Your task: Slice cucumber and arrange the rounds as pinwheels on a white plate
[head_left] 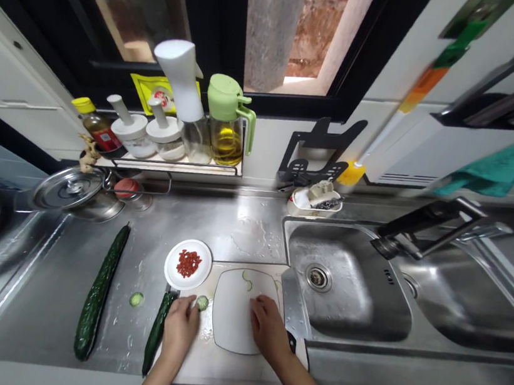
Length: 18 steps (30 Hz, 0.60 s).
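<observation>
My left hand [180, 328] is over the left part of the chopping board [196, 364], fingers bent together, with a small round cucumber end [201, 302] at the fingertips. Just left of that hand lies a cut cucumber [157, 334]. My right hand [268, 330] is over the right side of a white square plate [234, 316], its fingers curled together; whatever they may hold is hidden. Thin green peel pieces [247, 279] lie near the plate's far edge. A wide knife blade [294, 301] rests along the board's right side, its black handle [291, 342] beside my right wrist.
A round white plate [172, 263] holds small red pieces. Farther left are a whole cucumber [100, 295] and another cucumber end [136, 299]. The sink [349, 280] is on the right. A spice rack [179, 168] and lidded pot [79, 191] stand at the back.
</observation>
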### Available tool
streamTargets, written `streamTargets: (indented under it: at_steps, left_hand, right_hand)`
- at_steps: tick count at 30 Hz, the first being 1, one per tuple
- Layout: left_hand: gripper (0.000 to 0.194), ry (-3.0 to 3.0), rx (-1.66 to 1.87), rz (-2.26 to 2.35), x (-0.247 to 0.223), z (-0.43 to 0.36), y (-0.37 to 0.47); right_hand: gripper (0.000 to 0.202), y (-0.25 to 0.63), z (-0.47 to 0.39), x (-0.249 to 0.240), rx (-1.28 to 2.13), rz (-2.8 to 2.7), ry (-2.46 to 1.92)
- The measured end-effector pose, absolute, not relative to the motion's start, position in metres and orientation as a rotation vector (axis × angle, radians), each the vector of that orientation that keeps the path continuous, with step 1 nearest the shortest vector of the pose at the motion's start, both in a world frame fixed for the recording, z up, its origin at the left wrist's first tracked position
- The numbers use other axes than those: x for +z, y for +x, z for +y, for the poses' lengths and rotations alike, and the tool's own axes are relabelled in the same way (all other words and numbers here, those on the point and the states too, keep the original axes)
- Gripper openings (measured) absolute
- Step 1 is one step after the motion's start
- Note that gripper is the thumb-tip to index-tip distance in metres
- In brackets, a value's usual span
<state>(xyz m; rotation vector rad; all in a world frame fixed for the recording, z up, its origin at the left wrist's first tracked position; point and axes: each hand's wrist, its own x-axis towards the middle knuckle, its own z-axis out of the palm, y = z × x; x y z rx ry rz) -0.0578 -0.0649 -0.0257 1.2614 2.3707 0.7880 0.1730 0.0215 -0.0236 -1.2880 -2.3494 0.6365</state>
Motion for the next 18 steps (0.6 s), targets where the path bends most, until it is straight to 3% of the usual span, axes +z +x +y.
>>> streamTargets:
  at_steps: [11, 18]
  left_hand:
    - [0.021, 1.21, 0.88, 2.324, -0.02, -0.061, -0.057]
    - [0.022, 1.057, 0.932, 2.085, -0.003, -0.054, -0.054]
  right_hand:
    - [0.028, 0.175, 0.015, -0.017, 0.624, -2.331, -1.301]
    - [0.026, 0.164, 0.017, -0.012, 0.863, -2.266, -1.295]
